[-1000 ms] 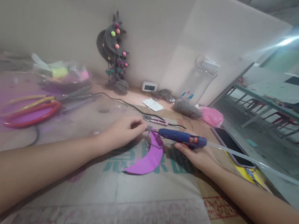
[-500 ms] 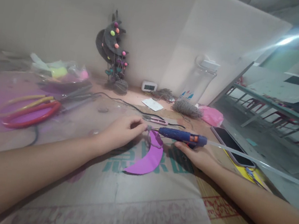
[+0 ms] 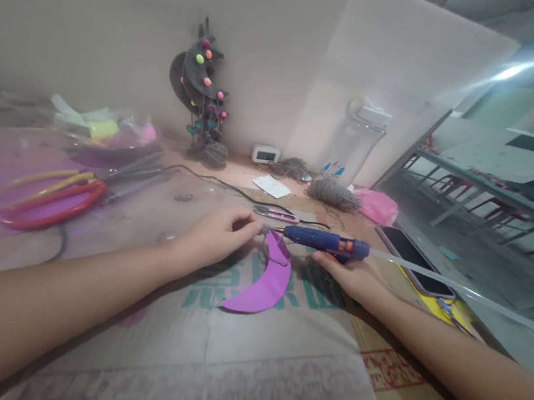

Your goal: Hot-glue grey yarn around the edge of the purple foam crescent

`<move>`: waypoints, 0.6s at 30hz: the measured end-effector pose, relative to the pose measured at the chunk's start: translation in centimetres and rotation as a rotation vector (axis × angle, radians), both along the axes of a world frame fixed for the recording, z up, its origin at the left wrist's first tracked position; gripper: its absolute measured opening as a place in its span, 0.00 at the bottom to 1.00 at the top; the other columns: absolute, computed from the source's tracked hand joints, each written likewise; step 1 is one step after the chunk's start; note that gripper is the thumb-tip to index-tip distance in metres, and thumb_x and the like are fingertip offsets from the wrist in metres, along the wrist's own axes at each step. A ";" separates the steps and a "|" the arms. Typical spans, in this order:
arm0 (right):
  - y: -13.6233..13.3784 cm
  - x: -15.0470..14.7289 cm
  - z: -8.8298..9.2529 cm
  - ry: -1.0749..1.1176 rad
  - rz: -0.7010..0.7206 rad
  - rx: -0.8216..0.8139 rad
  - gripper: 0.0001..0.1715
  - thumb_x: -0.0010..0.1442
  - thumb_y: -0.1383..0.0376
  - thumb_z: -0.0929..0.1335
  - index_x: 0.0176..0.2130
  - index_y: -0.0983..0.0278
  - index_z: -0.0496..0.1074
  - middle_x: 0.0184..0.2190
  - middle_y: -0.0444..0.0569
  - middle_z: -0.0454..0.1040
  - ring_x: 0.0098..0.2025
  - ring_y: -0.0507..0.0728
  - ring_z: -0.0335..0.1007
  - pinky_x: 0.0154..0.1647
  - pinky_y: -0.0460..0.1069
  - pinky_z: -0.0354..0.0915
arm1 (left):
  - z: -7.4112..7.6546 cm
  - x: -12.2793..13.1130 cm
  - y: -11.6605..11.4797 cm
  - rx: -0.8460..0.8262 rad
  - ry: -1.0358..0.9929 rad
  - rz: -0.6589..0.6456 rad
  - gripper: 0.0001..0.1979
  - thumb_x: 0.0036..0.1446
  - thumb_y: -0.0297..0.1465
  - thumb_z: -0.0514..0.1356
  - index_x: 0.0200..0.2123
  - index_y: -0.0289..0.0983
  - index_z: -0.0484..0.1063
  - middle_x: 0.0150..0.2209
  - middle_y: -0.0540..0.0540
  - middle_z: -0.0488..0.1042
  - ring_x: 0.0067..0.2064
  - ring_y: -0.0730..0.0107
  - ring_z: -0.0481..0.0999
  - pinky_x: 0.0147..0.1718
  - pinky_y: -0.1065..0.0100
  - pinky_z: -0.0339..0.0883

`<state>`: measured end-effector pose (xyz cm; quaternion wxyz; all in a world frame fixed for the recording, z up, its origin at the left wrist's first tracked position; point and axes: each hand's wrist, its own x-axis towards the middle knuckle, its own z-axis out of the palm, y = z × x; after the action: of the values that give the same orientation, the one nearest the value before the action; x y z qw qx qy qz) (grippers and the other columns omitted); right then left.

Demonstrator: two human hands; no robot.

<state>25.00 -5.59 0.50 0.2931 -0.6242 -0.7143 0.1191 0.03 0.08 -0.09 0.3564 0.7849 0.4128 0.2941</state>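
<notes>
A purple crescent cut-out (image 3: 261,292) lies on the cardboard, curving down toward me, with a strand of grey yarn (image 3: 265,247) at its upper end. My left hand (image 3: 226,237) is closed in a pinch on that upper tip, where a bit of grey shows at the fingertips. In my right hand (image 3: 343,272) is a blue hot glue gun (image 3: 321,240), held level with its nozzle touching or very close to the pinched tip. A long clear glue stick (image 3: 434,280) sticks out of the gun's back. The gun's handle is mostly hidden by my fingers.
Scissors (image 3: 82,204) with red and yellow handles lie left. Behind are a pink cutter (image 3: 284,216), a white timer (image 3: 266,154), a grey yarn ball (image 3: 334,194) and a clear bottle (image 3: 359,143). A decorated grey moon (image 3: 199,78) stands against the wall; a phone (image 3: 415,260) lies right.
</notes>
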 end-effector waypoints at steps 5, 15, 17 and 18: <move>0.0 -0.1 0.2 0.048 -0.022 -0.020 0.17 0.53 0.52 0.69 0.39 0.57 0.77 0.32 0.48 0.80 0.39 0.66 0.78 0.40 0.56 0.75 | -0.1 -0.1 0.1 0.027 0.009 -0.016 0.17 0.61 0.41 0.51 0.26 0.37 0.68 0.23 0.52 0.71 0.26 0.70 0.67 0.27 0.69 0.57; 0.1 -0.4 0.5 0.114 0.089 -0.033 0.19 0.55 0.53 0.68 0.44 0.59 0.76 0.40 0.49 0.80 0.45 0.67 0.76 0.47 0.57 0.73 | -0.2 -0.2 0.1 0.089 0.040 -0.029 0.17 0.62 0.40 0.51 0.27 0.37 0.68 0.26 0.51 0.71 0.30 0.69 0.69 0.29 0.69 0.58; 0.2 -0.3 0.4 0.112 0.096 -0.018 0.20 0.55 0.53 0.68 0.45 0.57 0.76 0.41 0.49 0.80 0.47 0.67 0.76 0.48 0.57 0.72 | -0.2 -0.1 0.1 0.090 0.037 -0.037 0.17 0.63 0.39 0.51 0.27 0.36 0.68 0.26 0.50 0.72 0.30 0.68 0.69 0.30 0.69 0.58; 0.2 -0.2 0.3 0.109 0.096 -0.008 0.20 0.55 0.53 0.68 0.46 0.57 0.76 0.42 0.49 0.80 0.47 0.67 0.75 0.48 0.57 0.72 | -0.2 -0.1 0.1 0.089 0.034 -0.042 0.16 0.63 0.39 0.50 0.27 0.36 0.69 0.26 0.50 0.72 0.30 0.68 0.69 0.30 0.69 0.58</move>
<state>24.78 -5.35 0.84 0.3233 -0.5827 -0.7260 0.1698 -0.10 0.19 -0.25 0.3199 0.8134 0.3889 0.2913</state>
